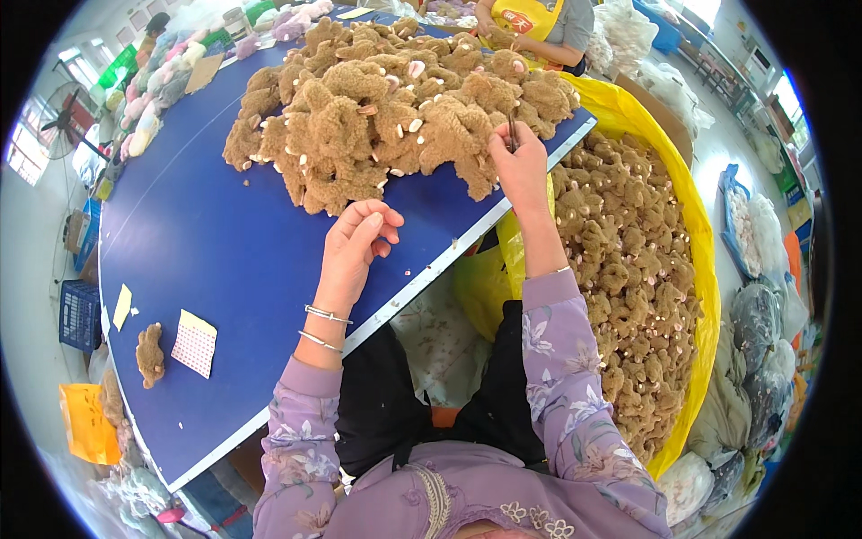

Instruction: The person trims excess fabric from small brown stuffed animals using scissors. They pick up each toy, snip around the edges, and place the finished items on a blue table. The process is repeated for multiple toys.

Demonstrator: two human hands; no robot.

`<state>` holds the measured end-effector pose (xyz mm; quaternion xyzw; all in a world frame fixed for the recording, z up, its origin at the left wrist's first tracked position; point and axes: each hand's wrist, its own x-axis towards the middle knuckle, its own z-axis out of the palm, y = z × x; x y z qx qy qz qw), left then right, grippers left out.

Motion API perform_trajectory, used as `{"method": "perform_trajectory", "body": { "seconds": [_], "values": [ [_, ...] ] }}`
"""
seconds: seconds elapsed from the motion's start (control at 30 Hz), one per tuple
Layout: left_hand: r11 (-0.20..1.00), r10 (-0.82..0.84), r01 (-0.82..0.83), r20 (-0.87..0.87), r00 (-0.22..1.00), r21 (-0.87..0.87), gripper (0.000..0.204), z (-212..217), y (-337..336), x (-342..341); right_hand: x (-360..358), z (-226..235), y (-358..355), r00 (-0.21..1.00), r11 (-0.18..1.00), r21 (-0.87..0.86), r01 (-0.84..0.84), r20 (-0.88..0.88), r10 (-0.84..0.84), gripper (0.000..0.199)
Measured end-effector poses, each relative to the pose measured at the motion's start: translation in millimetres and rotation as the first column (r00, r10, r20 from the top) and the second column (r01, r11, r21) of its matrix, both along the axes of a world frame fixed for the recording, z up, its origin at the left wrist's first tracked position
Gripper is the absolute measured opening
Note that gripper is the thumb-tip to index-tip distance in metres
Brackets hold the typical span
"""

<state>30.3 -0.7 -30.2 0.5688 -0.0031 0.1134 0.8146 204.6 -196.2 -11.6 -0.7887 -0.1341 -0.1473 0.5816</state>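
Note:
A large heap of brown fluffy plush pieces (pixel 350 117) with small pale and pink ears covers the far part of the blue table (pixel 242 287). My left hand (pixel 359 235) hovers over the table just short of the heap. Its fingers are loosely curled and apart, and nothing shows in them. At the heap's right side, above the table edge, my right hand (pixel 523 166) is closed around a slim dark tool (pixel 513 133) that looks like tweezers, pointing up. Its fingers hide the tool's lower part.
A big yellow bag (pixel 705 296) full of similar brown pieces (pixel 628 314) stands to my right. At the table's left lie a single brown plush (pixel 150 356) and a dotted sticker sheet (pixel 194 344). Across the heap is a person in a yellow apron (pixel 525 27).

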Motion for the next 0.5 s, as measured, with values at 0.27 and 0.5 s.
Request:
{"method": "perform_trajectory", "body": {
  "seconds": [0.27, 0.5],
  "values": [
    [0.998, 0.037, -0.034, -0.040, 0.999, 0.057, 0.015, -1, -6, 0, 0, -3, 13, 0.999, 0.982, -0.189, -0.015, 0.028, 0.020, 0.036],
    [0.867, 0.316, -0.382, 0.239, 0.918, 0.321, 0.060, -1, -10, 1, -32, 48, 9, 0.861, 0.868, 0.411, -0.278, -0.294, 0.415, 0.014]
  ]
}}
